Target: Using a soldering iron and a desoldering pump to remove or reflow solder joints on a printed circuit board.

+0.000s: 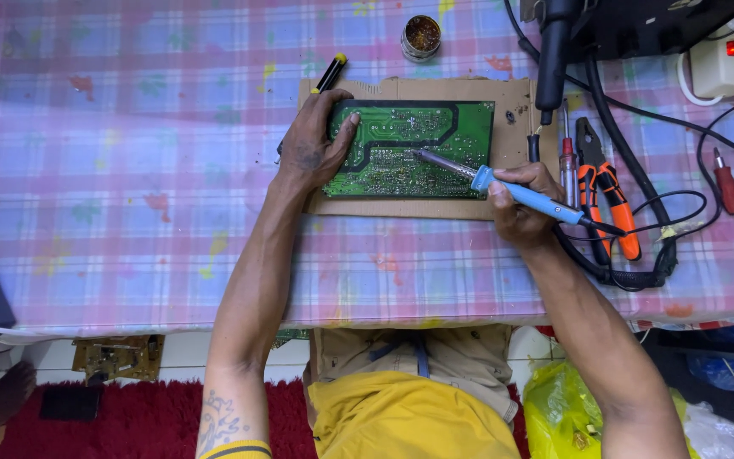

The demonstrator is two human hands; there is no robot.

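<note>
A green circuit board [422,140] lies solder side up on a brown cardboard sheet [516,127] on the table. My left hand [312,144] rests on the board's left edge, thumb pressing its top corner, holding it flat. My right hand [520,204] grips a blue-handled soldering iron [524,194] like a pen. Its metal tip [422,155] touches the middle of the board.
A plaid pink and blue tablecloth [129,170] covers the table. Orange-handled pliers [609,191], screwdrivers [567,161], black cables [639,272] and a hot-air handle [554,55] lie at right. A small round tin [421,37] and a black-yellow screwdriver [330,73] sit at the back. A red rug [129,421] and another board [116,357] are on the floor.
</note>
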